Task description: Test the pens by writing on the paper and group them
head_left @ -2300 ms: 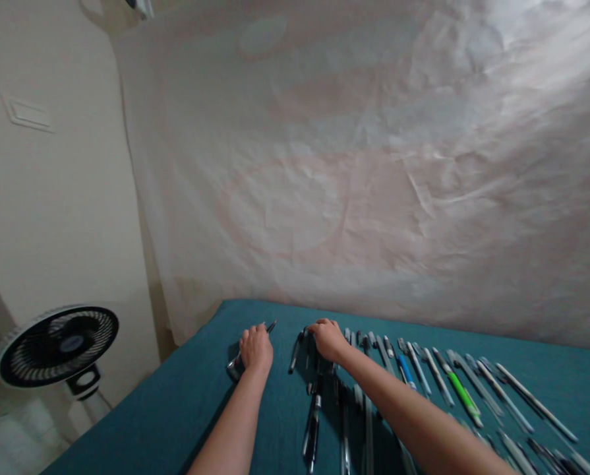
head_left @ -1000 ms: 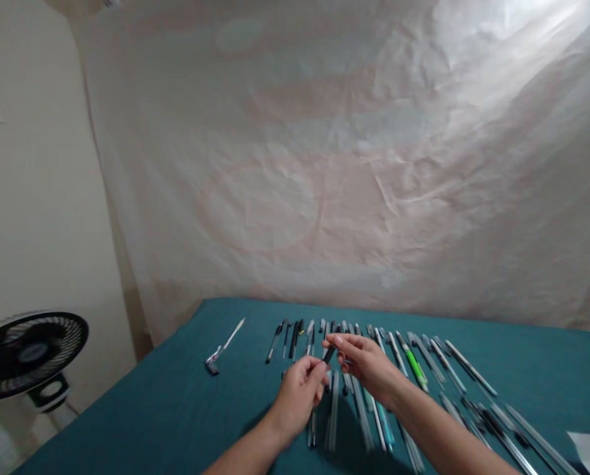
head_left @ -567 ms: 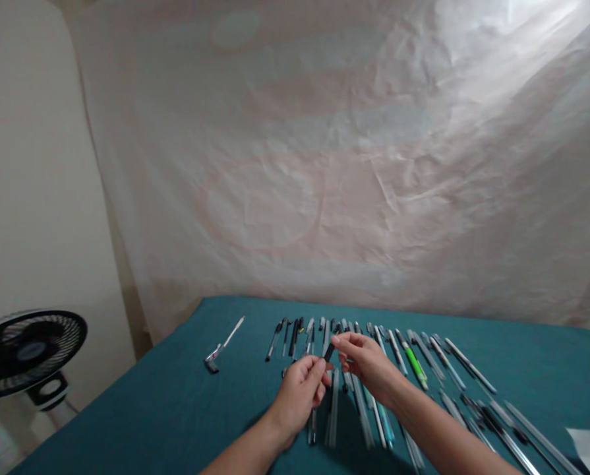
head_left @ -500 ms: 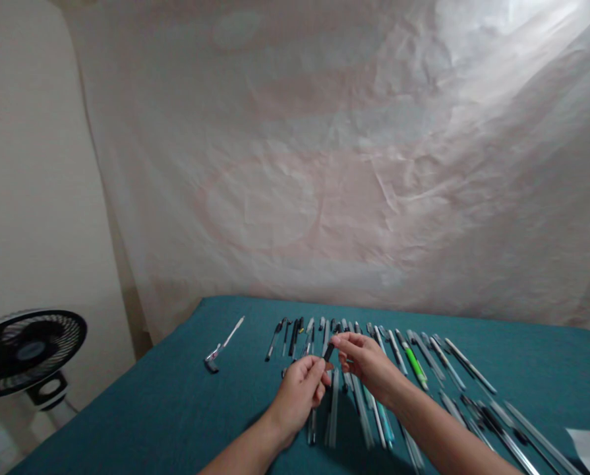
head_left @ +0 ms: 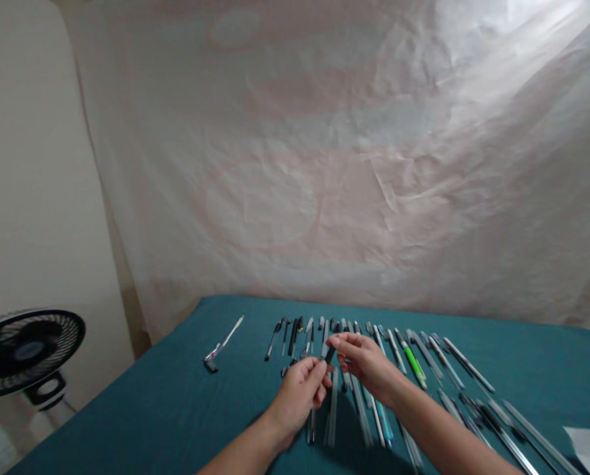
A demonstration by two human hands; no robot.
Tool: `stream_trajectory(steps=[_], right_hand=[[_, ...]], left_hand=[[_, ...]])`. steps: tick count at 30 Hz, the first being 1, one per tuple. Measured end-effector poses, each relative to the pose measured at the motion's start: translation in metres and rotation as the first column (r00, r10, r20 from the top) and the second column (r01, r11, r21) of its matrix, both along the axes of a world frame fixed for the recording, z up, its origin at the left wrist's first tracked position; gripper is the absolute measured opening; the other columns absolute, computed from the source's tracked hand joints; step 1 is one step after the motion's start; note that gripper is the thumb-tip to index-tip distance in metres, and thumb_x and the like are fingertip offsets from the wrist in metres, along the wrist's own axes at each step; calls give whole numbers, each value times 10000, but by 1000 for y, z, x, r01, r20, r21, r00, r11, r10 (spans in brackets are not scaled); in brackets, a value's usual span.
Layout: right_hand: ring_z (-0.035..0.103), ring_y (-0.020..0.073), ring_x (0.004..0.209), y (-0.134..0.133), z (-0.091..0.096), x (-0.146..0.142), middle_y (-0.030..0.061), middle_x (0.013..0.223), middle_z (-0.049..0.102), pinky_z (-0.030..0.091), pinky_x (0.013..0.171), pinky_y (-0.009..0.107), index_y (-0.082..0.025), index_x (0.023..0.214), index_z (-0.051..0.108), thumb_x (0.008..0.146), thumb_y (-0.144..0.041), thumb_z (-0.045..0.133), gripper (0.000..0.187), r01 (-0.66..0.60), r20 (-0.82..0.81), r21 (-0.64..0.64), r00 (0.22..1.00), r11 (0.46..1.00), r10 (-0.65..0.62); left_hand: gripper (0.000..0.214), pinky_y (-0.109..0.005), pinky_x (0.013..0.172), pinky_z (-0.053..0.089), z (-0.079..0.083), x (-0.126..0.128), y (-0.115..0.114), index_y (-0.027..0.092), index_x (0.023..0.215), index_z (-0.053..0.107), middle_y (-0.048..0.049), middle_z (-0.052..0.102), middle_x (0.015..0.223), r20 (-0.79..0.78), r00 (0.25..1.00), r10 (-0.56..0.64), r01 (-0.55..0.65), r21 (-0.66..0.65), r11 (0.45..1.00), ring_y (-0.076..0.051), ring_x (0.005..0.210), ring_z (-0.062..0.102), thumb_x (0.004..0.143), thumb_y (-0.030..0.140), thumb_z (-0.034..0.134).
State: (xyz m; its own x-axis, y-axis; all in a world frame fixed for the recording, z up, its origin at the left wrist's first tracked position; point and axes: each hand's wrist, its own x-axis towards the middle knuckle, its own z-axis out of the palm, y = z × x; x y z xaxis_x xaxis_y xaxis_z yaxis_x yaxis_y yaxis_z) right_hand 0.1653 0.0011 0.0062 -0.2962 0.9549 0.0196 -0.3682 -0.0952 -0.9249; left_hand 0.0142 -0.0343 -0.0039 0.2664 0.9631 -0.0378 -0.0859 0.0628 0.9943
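Above the rows of pens, my left hand (head_left: 305, 382) and my right hand (head_left: 360, 359) are close together with a black pen (head_left: 330, 354) between them. Only a short dark stretch of it shows; my fingers hide its ends, so whether this is a whole pen or just its cap is unclear. My left thumb and fingers pinch its lower end. At the upper end, the fingertips of my right hand close on it. Several clear-barrelled pens (head_left: 333, 409) lie on the cloth below my hands, partly covered by them.
A teal cloth (head_left: 166, 409) covers the table. More pens spread to the right, among them a bright green pen (head_left: 414, 365). Apart on the left lie a thin white refill and dark pieces (head_left: 210, 364). White paper (head_left: 589, 448) sits at the right edge; a fan (head_left: 30, 353) stands at left.
My right fingertips have shifted slightly left along the black pen's upper end. Both hands keep their hold, and the pens on the table stay where they were.
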Motion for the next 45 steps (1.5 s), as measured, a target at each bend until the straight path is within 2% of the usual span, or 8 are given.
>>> stream_trajectory(steps=[4,7,12,16,24,31,39,45], right_hand=[[447,41,506,-3,7,2,-7,713,592,346,472,176,-141,848,668,637,-354,743,309,-100,-70,-36,993,994,97],[493,58,535,-5,7,1,14,829,624,368,482,189,-171,899,651,648,-389,726,341,-92,-63,-53,994,994,88],[497,83,522,-3,-2,-4,-33,580,530,361,472,190,-160,673,555,649,-443,712,325,27,57,-9,998,1000,-27],[457,74,518,0,-2,-1,-36,565,500,351,470,191,-149,620,557,610,-450,732,349,82,87,12,993,997,-83],[472,63,569,-3,5,3,32,890,613,364,479,187,-162,859,664,624,-410,735,348,-32,15,-10,999,999,32],[450,71,501,2,-4,0,-43,547,499,347,464,187,-153,651,569,609,-461,732,351,71,102,6,992,997,-71],[500,83,621,-1,2,4,33,871,623,376,493,185,-165,855,670,633,-413,725,337,6,46,39,999,999,-8],[487,65,583,0,2,5,19,851,632,367,484,177,-177,865,677,649,-394,719,309,24,19,23,1000,999,-25]], left_hand=[[421,-183,430,196,-1,-1,0,134,810,529,37,483,630,28,999,-25,26,-15,1000,-50,455,349,739,548,560],[411,-185,429,192,-1,0,-1,135,803,524,33,487,650,51,998,-40,41,-16,999,-43,448,338,742,539,565],[410,-191,426,193,1,0,-1,138,811,530,35,494,655,41,999,-28,28,-12,1000,-42,436,333,722,534,587],[420,-191,428,190,1,0,-1,140,784,531,44,481,625,37,999,-21,22,-25,999,-43,431,323,709,550,589],[433,-189,427,183,0,-1,-1,135,811,528,37,480,659,61,998,-19,22,-56,998,-41,445,321,700,546,603],[410,-189,418,177,1,-1,-1,139,775,520,36,478,653,80,996,-30,36,-69,997,-36,438,316,693,527,625],[377,-175,410,171,-1,-3,-1,130,842,528,31,484,680,110,993,-34,43,-83,996,-30,446,316,726,477,619],[370,-176,411,157,1,-2,-2,124,845,533,34,481,669,123,992,-23,36,-102,994,-29,447,319,717,456,638]])
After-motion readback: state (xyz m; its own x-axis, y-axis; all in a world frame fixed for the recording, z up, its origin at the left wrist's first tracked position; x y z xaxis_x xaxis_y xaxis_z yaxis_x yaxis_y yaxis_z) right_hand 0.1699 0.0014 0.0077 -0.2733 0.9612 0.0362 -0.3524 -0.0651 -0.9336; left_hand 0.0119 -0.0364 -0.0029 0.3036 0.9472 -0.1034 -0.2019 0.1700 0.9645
